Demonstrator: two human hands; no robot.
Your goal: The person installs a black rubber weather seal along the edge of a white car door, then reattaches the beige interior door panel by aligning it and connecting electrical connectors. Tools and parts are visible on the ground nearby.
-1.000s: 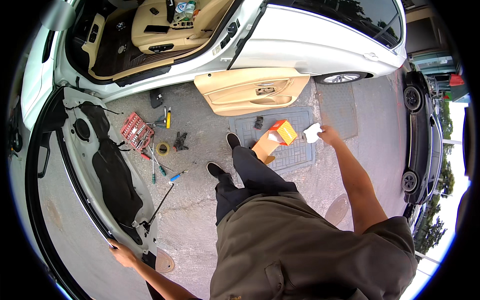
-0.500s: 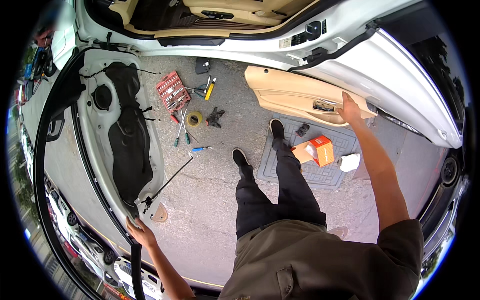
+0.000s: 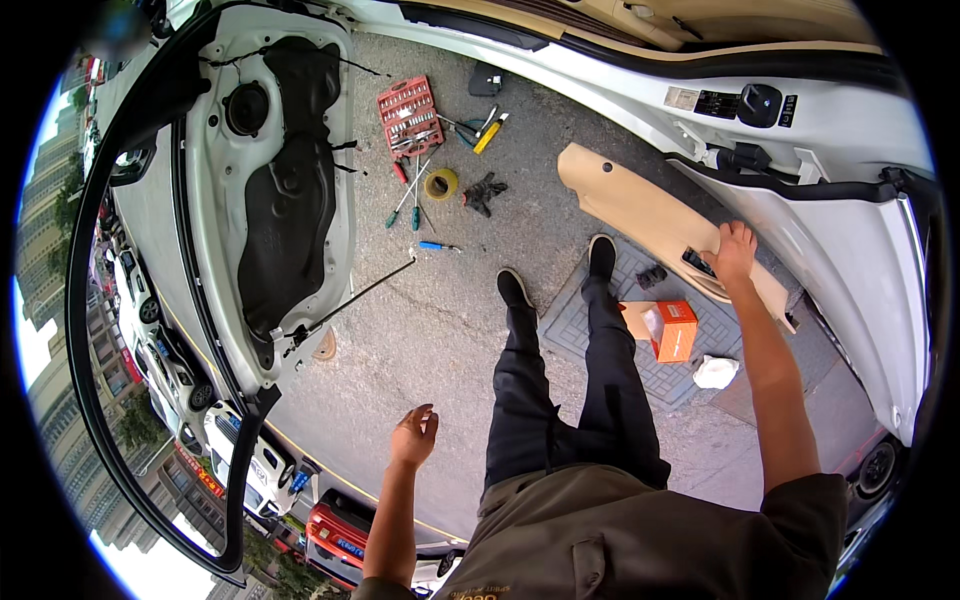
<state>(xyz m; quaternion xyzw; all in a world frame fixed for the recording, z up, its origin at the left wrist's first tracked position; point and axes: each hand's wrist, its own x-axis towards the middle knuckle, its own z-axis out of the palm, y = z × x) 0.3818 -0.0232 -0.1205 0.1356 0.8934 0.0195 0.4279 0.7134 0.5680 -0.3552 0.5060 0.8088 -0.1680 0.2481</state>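
Note:
My right hand [image 3: 733, 250] is closed over the beige door trim panel [image 3: 640, 203] beside its dark handle recess; the fingers lie on the far side of the pull. The panel stands tilted near the open white car door [image 3: 830, 235] on the right. Over the pavement on the left hangs my left hand [image 3: 414, 437], holding nothing, its fingers loosely curled and partly apart. To its upper left stands another open car door [image 3: 345, 210], stripped of its trim, with a black sheet and a round speaker [image 3: 246, 108] showing. A thin black rod sticks out from its lower end.
On the pavement lie a red socket set [image 3: 410, 120], yellow tape roll [image 3: 440, 184], black glove [image 3: 484, 194], blue-handled screwdriver [image 3: 437, 246] and several other hand tools. An orange box [image 3: 676, 333] and white cloth [image 3: 716, 372] lie right of my feet. Parked cars stand at lower left.
My left hand has come off the stripped door and swung right and down. My right hand has shifted on the panel, which has tipped more upright. The view has turned slightly.

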